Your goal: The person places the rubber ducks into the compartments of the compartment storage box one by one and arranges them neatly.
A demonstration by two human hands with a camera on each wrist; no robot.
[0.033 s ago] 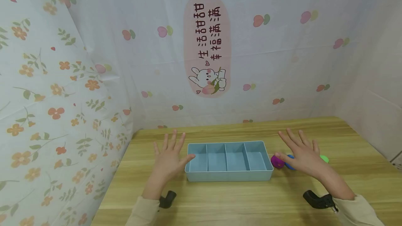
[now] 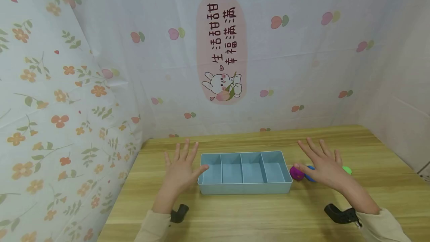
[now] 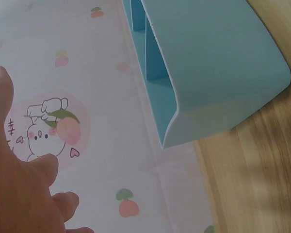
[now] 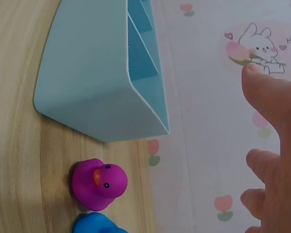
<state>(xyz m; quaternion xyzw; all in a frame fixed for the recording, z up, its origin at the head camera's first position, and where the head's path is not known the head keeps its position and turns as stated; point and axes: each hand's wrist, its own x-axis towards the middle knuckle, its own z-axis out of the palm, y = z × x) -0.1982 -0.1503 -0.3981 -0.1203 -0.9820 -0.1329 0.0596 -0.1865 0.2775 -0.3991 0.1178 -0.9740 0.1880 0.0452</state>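
A light blue tray (image 2: 245,188) with several compartments in a row sits on the wooden table. At its left end hovers my left hand (image 2: 181,171), fingers spread and holding nothing, with the thumb overlapping the tray's corner in the head view. My right hand (image 2: 324,169), also spread and holding nothing, is above a group of toys to the right of the tray. Among them are a purple rubber duck (image 4: 99,184) beside the tray's end and a blue duck (image 4: 98,224) next to it. A bright green thing (image 2: 347,170) shows from behind the right hand, which partly covers the group.
Behind the table (image 2: 248,216) hangs a pale curtain (image 2: 285,70) with fruit prints and a pink rabbit panel. A flowered cloth (image 2: 60,122) drapes along the left side. Black wrist mounts (image 2: 339,214) stick out below both wrists.
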